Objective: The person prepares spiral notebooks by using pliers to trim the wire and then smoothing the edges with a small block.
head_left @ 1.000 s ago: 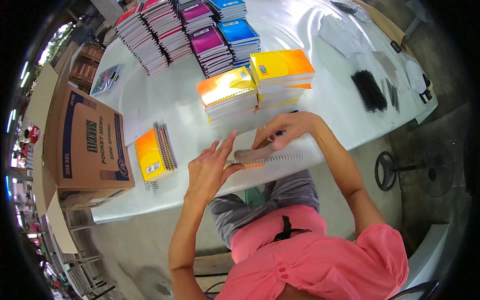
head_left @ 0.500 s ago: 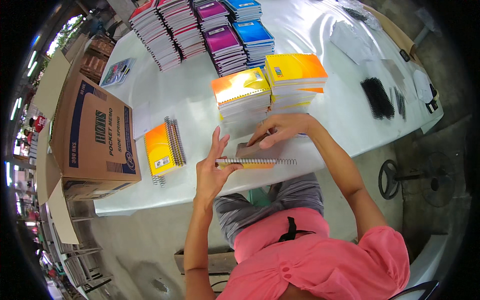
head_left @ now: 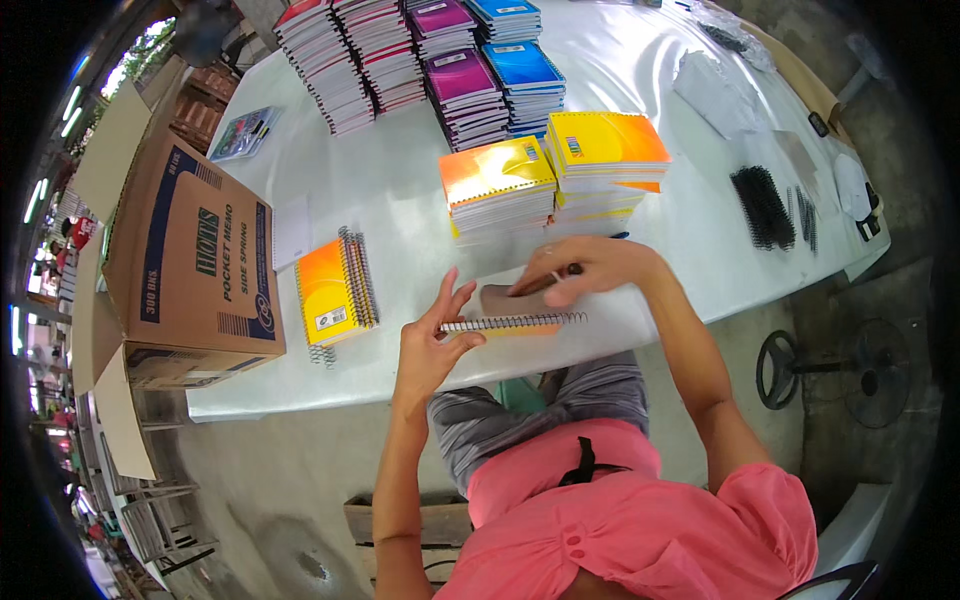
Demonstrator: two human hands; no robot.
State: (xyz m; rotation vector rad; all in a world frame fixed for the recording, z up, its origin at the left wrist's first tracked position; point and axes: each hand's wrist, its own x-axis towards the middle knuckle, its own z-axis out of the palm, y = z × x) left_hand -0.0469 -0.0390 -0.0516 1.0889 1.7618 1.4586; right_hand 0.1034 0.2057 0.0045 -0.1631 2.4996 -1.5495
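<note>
My left hand (head_left: 432,332) pinches a spiral notebook (head_left: 520,328) between thumb and fingers, other fingers raised. The notebook is on edge near the table's front, its wire coil upward and its yellow-orange cover toward me. Loose coil sticks out past its right end. Just beyond it is a brown block-like piece (head_left: 498,299). My right hand (head_left: 590,268) is bent over that piece, its fingertips at it. Its fingers are curled round something with a dark round end; the rest of that thing is hidden. A dark-blue tip shows behind the wrist.
Yellow-orange notebook stacks (head_left: 498,172) stand beyond my hands, with purple (head_left: 462,78), blue (head_left: 525,65) and red-edged stacks behind. Coiled yellow notebooks (head_left: 330,290) lie left, beside an open carton (head_left: 210,260). Black coils (head_left: 763,208) lie right. A fan (head_left: 870,380) stands off the table.
The view has shifted slightly. My right hand has moved a little at the brown piece, and the coil turns look closer together. My left hand keeps its pinch on the notebook.
</note>
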